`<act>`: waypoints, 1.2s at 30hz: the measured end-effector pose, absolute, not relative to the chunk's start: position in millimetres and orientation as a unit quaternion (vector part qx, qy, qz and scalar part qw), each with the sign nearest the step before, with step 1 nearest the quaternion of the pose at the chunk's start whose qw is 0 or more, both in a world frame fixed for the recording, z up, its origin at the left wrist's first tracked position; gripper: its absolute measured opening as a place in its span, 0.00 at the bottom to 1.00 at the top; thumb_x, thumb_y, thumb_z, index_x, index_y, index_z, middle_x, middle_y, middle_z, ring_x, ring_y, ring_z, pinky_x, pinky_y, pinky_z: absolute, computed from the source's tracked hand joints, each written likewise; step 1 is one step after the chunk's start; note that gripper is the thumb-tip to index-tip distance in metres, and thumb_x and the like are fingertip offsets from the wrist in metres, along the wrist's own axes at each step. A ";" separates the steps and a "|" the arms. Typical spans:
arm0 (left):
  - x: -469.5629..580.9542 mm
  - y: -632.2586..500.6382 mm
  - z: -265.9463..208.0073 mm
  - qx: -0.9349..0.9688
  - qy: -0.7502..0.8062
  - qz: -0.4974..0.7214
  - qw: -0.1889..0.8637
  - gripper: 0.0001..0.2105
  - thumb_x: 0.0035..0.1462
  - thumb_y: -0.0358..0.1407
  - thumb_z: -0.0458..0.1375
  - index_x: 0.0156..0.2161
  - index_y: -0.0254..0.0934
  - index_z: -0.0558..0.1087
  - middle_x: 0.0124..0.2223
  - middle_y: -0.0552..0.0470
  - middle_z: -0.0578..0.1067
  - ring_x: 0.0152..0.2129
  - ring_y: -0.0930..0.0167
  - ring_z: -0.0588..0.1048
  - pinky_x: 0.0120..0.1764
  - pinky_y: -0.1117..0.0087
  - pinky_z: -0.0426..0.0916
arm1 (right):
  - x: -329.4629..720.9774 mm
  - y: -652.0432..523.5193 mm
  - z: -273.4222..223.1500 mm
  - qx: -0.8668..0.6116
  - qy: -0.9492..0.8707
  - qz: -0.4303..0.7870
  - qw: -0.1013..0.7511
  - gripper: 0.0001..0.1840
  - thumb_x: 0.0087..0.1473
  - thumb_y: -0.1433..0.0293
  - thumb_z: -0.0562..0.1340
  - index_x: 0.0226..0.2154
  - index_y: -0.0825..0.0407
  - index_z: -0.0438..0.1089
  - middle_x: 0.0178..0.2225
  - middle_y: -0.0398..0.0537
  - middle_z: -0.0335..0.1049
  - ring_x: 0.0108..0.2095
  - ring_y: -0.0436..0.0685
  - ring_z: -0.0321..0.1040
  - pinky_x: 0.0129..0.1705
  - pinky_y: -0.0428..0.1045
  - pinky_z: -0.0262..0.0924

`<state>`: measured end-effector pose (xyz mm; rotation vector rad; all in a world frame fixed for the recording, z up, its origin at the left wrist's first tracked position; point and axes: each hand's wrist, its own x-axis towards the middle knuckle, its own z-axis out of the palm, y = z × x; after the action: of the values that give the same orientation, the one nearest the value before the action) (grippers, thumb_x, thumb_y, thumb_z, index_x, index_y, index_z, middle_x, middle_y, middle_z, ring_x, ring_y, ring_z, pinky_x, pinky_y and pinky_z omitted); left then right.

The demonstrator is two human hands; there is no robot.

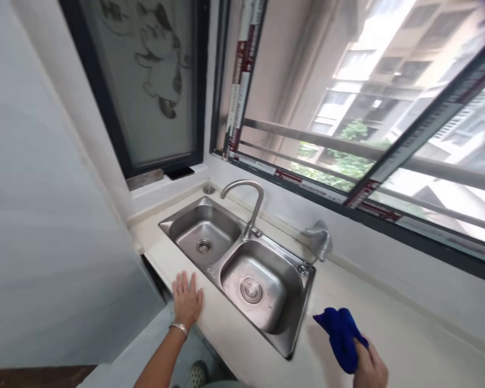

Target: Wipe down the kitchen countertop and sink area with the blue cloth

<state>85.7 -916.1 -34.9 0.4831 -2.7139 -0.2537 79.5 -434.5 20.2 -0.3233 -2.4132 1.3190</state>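
Two basins (262, 264) contain drains (251, 290); left grip (187, 302) lies spread, right grip (371, 366) pinches blue cloth (341, 337).

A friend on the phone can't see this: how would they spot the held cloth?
Find the double steel sink set in the pale countertop. Beyond its right end, the right hand holds a bunched cloth. Deep blue sets it apart from the countertop and grey sink.

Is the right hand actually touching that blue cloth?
Touching. The head view shows the right hand gripping the blue cloth by its near end, with no gap between them.
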 end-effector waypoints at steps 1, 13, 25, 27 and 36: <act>84.0 -916.4 -34.1 0.169 -0.964 -0.093 0.184 0.27 0.65 0.40 0.48 0.66 0.33 0.61 0.71 0.33 0.55 0.69 0.48 0.47 0.66 0.40 0.47 | 87.0 -430.4 19.0 -0.110 -0.880 0.426 0.182 0.33 0.53 0.44 0.54 0.47 0.51 0.74 0.45 0.54 0.77 0.47 0.69 0.73 0.48 0.62 0.69; 71.1 -917.1 -26.5 0.219 -0.959 -0.132 0.121 0.28 0.66 0.46 0.45 0.66 0.34 0.61 0.71 0.32 0.55 0.70 0.49 0.46 0.66 0.41 0.47 | 62.9 -461.4 -22.7 -0.099 -0.989 0.001 0.115 0.31 0.62 0.59 0.45 0.64 0.49 0.58 0.67 0.60 0.54 0.66 0.66 0.49 0.62 0.73 0.45; 62.8 -890.5 -5.8 0.260 -0.943 -0.079 0.192 0.25 0.67 0.42 0.45 0.63 0.32 0.65 0.68 0.31 0.59 0.69 0.51 0.50 0.65 0.41 0.48 | -36.2 -436.1 -18.8 -0.113 -0.987 0.098 0.054 0.31 0.65 0.52 0.39 0.63 0.39 0.61 0.68 0.51 0.53 0.67 0.63 0.47 0.64 0.72 0.41; 62.6 -890.2 -3.8 0.255 -0.946 -0.077 0.188 0.25 0.66 0.42 0.45 0.62 0.32 0.65 0.68 0.31 0.59 0.69 0.51 0.50 0.65 0.41 0.48 | -46.8 -433.2 -20.5 -0.101 -0.987 0.103 0.074 0.30 0.65 0.52 0.41 0.60 0.39 0.64 0.67 0.50 0.56 0.66 0.63 0.49 0.64 0.71 0.42; 61.0 -890.5 -4.6 0.254 -0.947 -0.067 0.184 0.25 0.66 0.41 0.47 0.63 0.32 0.65 0.68 0.30 0.59 0.68 0.50 0.51 0.65 0.41 0.49 | -106.2 -444.4 -14.1 -0.084 -0.993 0.050 0.073 0.24 0.62 0.58 0.49 0.55 0.43 0.69 0.66 0.52 0.55 0.63 0.67 0.49 0.59 0.72 0.46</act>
<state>61.0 -890.5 -4.6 0.7168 -2.6708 -0.1886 -106.2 -444.4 -14.1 -0.2534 -2.9814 0.1507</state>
